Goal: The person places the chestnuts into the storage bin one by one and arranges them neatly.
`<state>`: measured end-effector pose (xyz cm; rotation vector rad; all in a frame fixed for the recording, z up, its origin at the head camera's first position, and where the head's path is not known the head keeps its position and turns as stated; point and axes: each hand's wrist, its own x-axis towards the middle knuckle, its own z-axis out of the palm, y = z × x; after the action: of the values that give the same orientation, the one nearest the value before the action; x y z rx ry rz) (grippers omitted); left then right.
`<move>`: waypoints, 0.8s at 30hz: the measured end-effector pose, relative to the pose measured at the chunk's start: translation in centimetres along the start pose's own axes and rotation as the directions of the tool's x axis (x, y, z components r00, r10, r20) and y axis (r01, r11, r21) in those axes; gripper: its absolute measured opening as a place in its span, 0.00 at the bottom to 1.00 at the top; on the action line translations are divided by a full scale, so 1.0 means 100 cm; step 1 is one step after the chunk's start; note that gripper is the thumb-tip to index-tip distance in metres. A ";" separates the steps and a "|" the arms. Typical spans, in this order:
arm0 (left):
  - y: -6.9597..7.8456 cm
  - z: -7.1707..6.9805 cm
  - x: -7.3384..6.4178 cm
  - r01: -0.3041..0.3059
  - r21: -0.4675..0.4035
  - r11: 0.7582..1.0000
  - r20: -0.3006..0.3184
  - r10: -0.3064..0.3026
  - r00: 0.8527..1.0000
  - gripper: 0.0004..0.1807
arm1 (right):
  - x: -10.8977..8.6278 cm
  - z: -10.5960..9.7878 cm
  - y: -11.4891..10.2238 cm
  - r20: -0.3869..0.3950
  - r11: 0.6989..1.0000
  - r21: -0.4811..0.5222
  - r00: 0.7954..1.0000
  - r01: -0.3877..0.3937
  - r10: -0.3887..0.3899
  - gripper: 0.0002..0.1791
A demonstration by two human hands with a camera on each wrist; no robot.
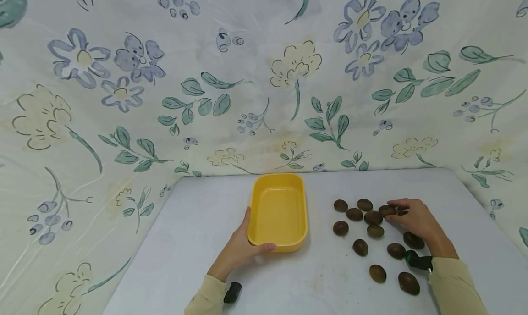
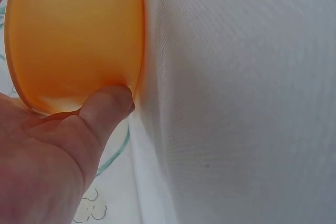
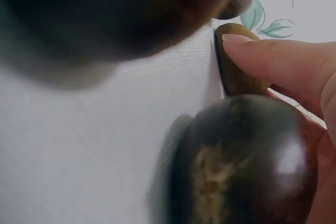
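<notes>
My left hand (image 1: 241, 248) grips the yellow tray (image 1: 305, 214) at its near left corner. Its thumb lies along the near wall, and the fingers are mostly hidden behind the left side. The left wrist view shows the thumb pressed on the tray's wall (image 2: 79, 35). On the right, my right hand (image 1: 416, 218) has thumb and fingers around a dark brown oval fruit (image 1: 402, 211), partly hidden by the hand. Another such fruit (image 1: 387, 210) lies right at the fingertips. In the right wrist view the thumb rests on a brownish fruit (image 3: 241, 72).
Several more brown oval fruits (image 1: 373, 218) lie scattered over the right half of the white table (image 1: 330, 283). Two lie near its front, one (image 1: 409, 283) close to the right sleeve. A flower-patterned sheet (image 1: 247, 99) rises behind the table and at both sides.
</notes>
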<state>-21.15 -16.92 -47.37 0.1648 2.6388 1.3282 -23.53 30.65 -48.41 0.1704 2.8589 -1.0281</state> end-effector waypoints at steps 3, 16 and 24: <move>0.000 0.000 0.000 0.001 0.000 1.000 0.001 -0.001 1.000 0.77 | 0.000 0.000 -0.001 -0.008 1.000 0.007 1.000 0.000 0.000 0.33; -0.002 0.000 -0.001 0.000 -0.012 1.000 -0.001 0.000 1.000 0.77 | -0.007 -0.005 -0.001 -0.094 0.999 0.039 0.995 0.039 -0.035 0.32; -0.003 0.000 0.000 -0.010 -0.034 0.999 0.002 0.010 1.000 0.76 | -0.007 -0.011 -0.005 -0.111 0.990 0.106 0.991 0.090 -0.078 0.31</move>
<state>-21.14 -17.07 -47.62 0.1749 2.6150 1.3739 -22.92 30.96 -47.18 0.1176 2.9274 -1.2314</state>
